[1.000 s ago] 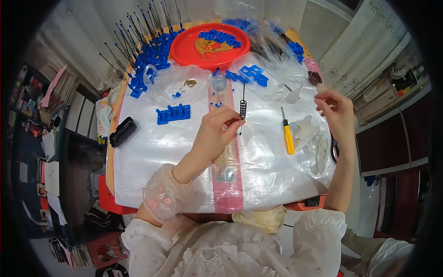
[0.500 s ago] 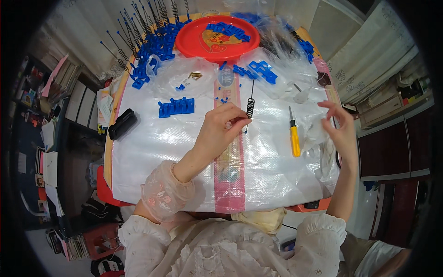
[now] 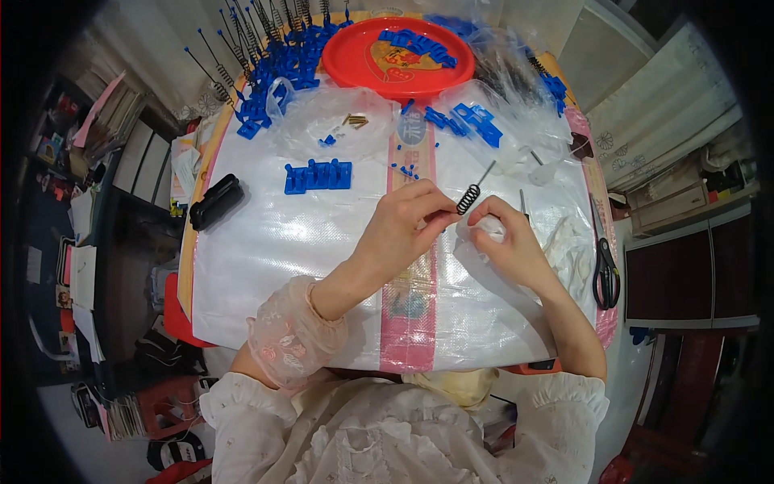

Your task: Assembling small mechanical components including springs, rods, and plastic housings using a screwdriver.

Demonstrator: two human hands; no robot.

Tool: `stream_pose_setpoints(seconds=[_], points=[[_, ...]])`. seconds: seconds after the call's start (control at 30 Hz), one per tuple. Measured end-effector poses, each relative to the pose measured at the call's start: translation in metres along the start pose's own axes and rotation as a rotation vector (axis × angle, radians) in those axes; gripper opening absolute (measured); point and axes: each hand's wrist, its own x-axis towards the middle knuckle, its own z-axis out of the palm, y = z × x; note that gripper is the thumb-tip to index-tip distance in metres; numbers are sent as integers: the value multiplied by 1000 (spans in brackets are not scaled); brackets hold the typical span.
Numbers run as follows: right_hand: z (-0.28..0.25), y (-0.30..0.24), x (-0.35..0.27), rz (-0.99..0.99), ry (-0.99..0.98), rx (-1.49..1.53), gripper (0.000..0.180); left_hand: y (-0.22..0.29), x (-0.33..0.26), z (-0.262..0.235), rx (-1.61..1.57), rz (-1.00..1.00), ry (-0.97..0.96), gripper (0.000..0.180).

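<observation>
Since the earlier frames the right hand [image 3: 509, 246] has come in from the far right edge of the table to meet the left hand [image 3: 401, 234] at the centre, and the yellow-handled screwdriver that lay between them is now mostly hidden behind the right hand, only a thin metal tip showing above it. The spring [image 3: 469, 198], a short black coil on a thin grey wire stem, sits between the two hands just above the knuckles, tilted so that its stem points up and to the right. The left hand reaches in from the lower left, forearm in a gathered sheer pink sleeve, its thumb and forefinger pinched on the lower end of the spring, the other fingers curled under. The right hand comes in from the lower right, fingers closed around a small white piece [image 3: 489, 228] just beside the coil. Both rest over the white woven sheet [image 3: 282, 250] with its pink stripe. Farther off lie a blue slotted block [image 3: 318, 175], a black case [image 3: 216, 202] at the left edge and scissors [image 3: 605, 270] at the right; beyond these, a clear bag [image 3: 322, 121] with small parts, loose blue pieces [image 3: 476, 123], and the red tray [image 3: 355, 50] at the far side.
</observation>
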Motion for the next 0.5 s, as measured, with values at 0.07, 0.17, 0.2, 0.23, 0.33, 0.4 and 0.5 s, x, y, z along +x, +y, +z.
stream_pose_setpoints(seconds=[0.07, 0.17, 0.2, 0.23, 0.33, 0.4, 0.5], points=[[6, 7, -4, -10, -17, 66, 12, 0, 0, 0, 9, 13, -4, 11], [12, 11, -4, 2, 11, 95, 16, -1, 0, 0, 19, 28, -2, 9], [14, 11, -4, 11, 30, 90, 18, -1, 1, -1, 14, 22, 2, 9], [17, 11, -4, 35, 66, 100, 19, -1, 0, -1, 9, 17, 6, 9], [22, 13, -3, 74, 131, 73, 21, -4, -2, 0, 7, -23, -2, 12], [22, 15, -3, 55, 119, -25, 19, -4, -2, -1, 7, -5, 11, 12], [25, 12, -1, 25, 131, 30, 15, -5, -3, -1, -16, 2, 26, 12]])
